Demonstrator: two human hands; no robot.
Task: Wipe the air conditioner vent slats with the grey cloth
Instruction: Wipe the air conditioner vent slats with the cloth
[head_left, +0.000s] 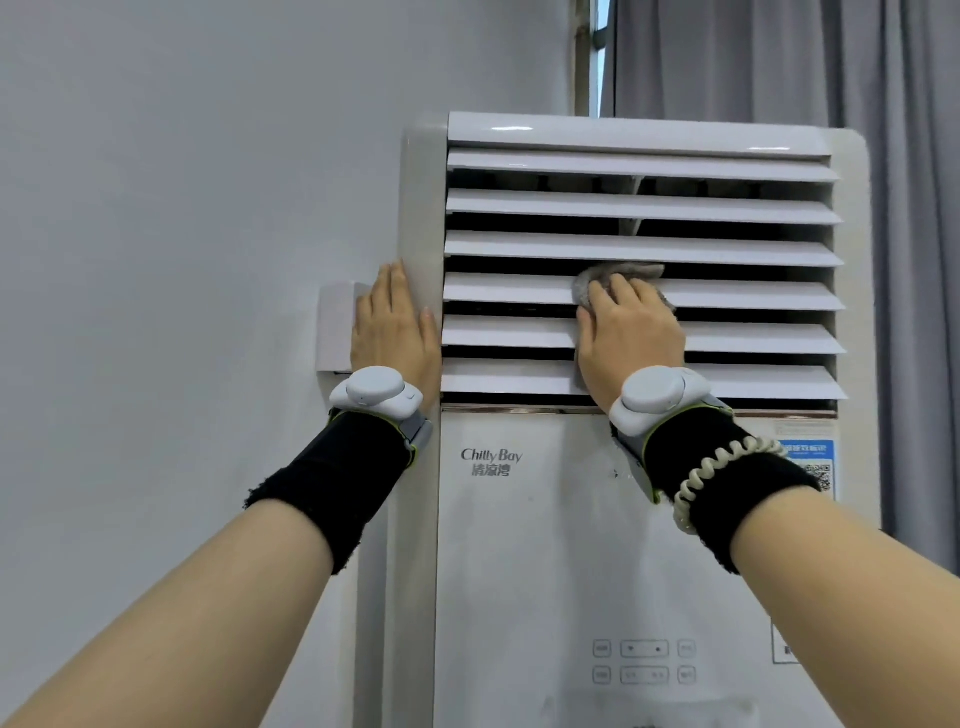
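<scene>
A tall white floor-standing air conditioner (524, 545) fills the middle of the view, with several white horizontal vent slats (753, 249) across its top. My right hand (628, 332) presses a bunched grey cloth (587, 283) against a slat about halfway down the vent, left of centre; most of the cloth is hidden under my fingers. My left hand (392, 327) lies flat, fingers together, against the unit's left side panel, holding nothing. Both wrists carry black bands with white devices.
A small white box (335, 327) is fixed to the grey wall just left of the unit, behind my left hand. Grey curtains (779, 57) hang behind and to the right. A touch control panel (644, 662) sits low on the unit's front.
</scene>
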